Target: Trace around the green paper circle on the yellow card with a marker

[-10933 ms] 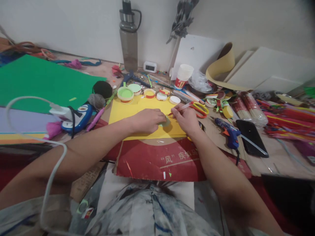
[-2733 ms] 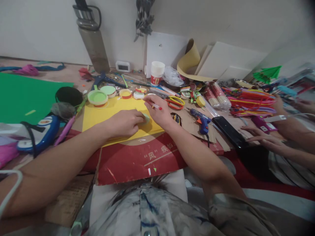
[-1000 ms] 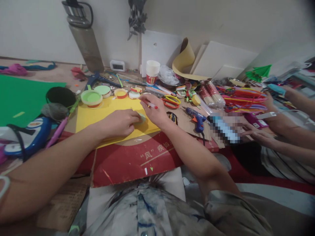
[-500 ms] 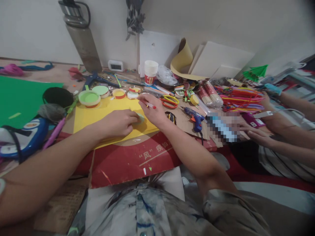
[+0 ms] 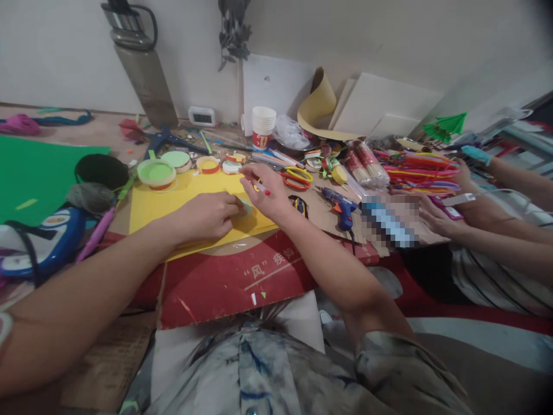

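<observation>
My left hand [image 5: 211,214] rests on the yellow paper [image 5: 151,202] with its fingers curled. Its fingertips hold the edge of a small pale green disc [image 5: 246,208] lying on the sheet. Just right of it, my right hand [image 5: 270,195] is closed around a slim pen [image 5: 262,188] with a red end; the pen's tip is hidden behind the fingers. Behind my hands stand small round paper pieces: a green-topped one [image 5: 156,172], a paler green one [image 5: 177,160], a yellow one [image 5: 208,165] and a white one [image 5: 231,166].
Right of my hands lie scissors [image 5: 297,177], a blue glue gun [image 5: 341,207] and bundled pipe cleaners [image 5: 419,173]. Stacked paper cups [image 5: 263,128] and a tall bottle [image 5: 147,83] stand behind. At the right, a co-worker's hand [image 5: 436,216] touches a purple object [image 5: 447,208].
The pen in my right hand has tilted slightly, its red end lower. My left hand stays on the disc. The co-worker's near hand has moved up to the purple object.
</observation>
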`<state>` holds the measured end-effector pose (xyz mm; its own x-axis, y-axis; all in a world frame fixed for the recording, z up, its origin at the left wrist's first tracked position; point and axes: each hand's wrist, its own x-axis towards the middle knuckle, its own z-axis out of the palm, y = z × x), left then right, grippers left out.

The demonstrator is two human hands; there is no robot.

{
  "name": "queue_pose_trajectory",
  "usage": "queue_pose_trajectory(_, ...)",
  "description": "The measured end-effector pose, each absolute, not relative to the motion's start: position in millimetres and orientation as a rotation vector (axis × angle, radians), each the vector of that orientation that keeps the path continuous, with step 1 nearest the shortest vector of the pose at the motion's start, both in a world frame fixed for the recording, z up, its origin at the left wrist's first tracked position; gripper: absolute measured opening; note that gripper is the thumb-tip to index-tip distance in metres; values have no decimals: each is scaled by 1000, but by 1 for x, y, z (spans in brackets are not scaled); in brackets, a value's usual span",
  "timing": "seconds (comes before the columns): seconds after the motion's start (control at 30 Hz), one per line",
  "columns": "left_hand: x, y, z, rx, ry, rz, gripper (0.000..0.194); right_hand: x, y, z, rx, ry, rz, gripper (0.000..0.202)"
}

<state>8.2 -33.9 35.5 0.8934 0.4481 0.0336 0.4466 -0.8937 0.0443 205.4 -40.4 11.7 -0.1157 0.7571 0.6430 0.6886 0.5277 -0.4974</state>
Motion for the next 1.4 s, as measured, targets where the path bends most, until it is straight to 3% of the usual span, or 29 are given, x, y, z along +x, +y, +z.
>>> queue_pose_trajectory(1.13,9,-36,39,3033,744,51,50,205,-38,13,-1283,-1873,51,18)
queue_pose_trajectory(1.4,10,-35,39,3039,748,31,50,192,-59,35,-1768,-2195,-94,30)
